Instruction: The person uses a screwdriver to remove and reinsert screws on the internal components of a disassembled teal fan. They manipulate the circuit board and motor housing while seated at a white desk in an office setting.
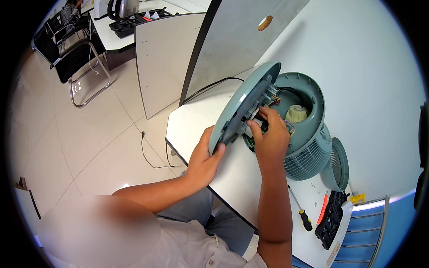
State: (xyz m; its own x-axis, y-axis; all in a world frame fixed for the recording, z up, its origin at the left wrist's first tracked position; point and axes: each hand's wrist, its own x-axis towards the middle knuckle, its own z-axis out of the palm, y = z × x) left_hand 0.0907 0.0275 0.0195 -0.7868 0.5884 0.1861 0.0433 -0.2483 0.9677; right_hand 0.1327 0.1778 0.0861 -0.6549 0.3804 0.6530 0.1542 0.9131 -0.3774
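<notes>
A round grey-green lid is tilted up on edge over a cylindrical appliance of the same colour, which looks like an air purifier. My left hand grips the lid's lower rim, thumb on the inner side. Inside the lid, my right hand has thumb and fingers closed at the plastic fittings and a circuit board; what they pinch is mostly hidden. Thin coloured wires run between the lid and the housing. A pale round hub sits in the open top of the housing.
A screwdriver, a red tool, small loose screws and a black tool case lie on the white table. Against the wall leans a round grille cover. A black cord trails on the floor; a partition stands behind.
</notes>
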